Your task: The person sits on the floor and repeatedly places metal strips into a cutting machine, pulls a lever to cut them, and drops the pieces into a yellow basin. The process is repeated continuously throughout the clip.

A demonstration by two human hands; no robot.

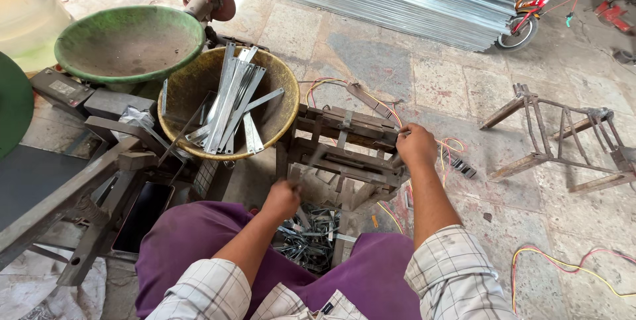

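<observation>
The left hand has its fingers clamped on a blurred metal strip at the rusty, dark jig before the knees; the right hand grips the jig's far edge.

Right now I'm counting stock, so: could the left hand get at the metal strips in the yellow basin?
Probably yes. The left hand sits just below and right of the yellow basin, and the metal strips lie uncovered, ends over the rim; nothing stands between.

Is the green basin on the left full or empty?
Empty. The green basin shows only its bare, dusty inside, while the yellow basin beside it holds metal strips.
</observation>
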